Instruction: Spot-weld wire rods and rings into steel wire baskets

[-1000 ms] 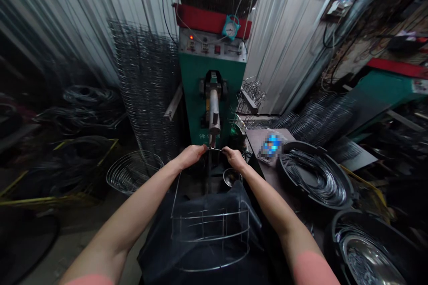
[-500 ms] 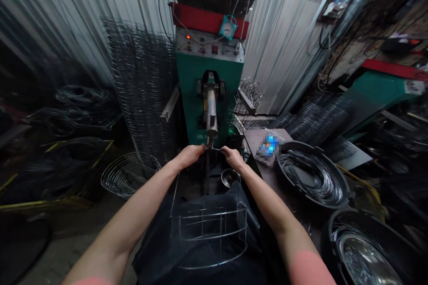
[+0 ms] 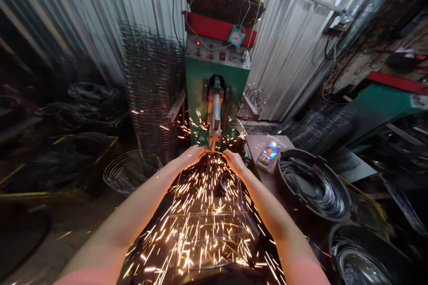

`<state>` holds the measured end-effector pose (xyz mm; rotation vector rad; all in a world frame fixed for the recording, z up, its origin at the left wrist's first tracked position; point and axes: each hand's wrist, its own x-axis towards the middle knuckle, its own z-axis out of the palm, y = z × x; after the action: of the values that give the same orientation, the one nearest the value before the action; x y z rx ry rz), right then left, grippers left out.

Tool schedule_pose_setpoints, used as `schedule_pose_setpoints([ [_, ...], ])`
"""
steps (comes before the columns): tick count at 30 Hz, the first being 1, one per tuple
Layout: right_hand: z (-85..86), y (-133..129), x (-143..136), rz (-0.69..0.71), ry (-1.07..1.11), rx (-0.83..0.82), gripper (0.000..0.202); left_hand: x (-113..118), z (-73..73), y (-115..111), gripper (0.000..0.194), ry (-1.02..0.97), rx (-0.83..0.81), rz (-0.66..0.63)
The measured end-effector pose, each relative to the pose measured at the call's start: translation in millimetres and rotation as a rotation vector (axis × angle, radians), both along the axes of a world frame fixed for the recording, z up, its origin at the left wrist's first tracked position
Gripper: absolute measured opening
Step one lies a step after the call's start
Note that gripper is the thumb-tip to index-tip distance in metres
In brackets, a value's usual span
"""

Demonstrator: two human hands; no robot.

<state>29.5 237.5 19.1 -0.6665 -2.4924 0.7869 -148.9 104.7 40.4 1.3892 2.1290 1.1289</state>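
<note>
In the head view, my left hand (image 3: 195,156) is closed on a thin curved metal wire (image 3: 216,152), left of the tip of a green spot welder (image 3: 198,75). Closed on the wire's other end is my right hand (image 3: 233,160). Between my hands the welder's upper electrode (image 3: 214,140) meets the wire, and sparks (image 3: 207,191) burst from there toward me. A wire rack (image 3: 217,214) extends from my hands to my lap, largely veiled by the sparks. My fingertips are too small to make out finely.
Tall stacked wire racks (image 3: 150,80) stand left of the welder, above a round wire basket (image 3: 129,173). A phone (image 3: 269,153) lies on the small table at right. Beside it are black tubs of wire, one (image 3: 347,207) nearest the table. Another green machine (image 3: 381,95) stands far right.
Bright sparks now spray from the electrode over the rack and my lap. The view has shifted slightly; my hands still hold the wire at the electrode.
</note>
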Motion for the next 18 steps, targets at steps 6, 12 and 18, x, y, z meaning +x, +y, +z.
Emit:
schedule_pose_setpoints([
  [6,0.6,1.7,-0.8,-0.005,-0.034,0.026,0.025,-2.3,4.3,-0.6,0.018,0.182,-0.063,-0.236],
  [12,4.3,0.8,-0.5,-0.013,-0.048,-0.01,0.022,-2.8,7.8,-2.1,0.021,0.292,-0.069,-0.246],
  [18,5.5,-1.7,0.0,-0.019,0.02,-0.092,0.018,-2.8,8.6,-1.2,0.023,0.328,-0.059,-0.245],
])
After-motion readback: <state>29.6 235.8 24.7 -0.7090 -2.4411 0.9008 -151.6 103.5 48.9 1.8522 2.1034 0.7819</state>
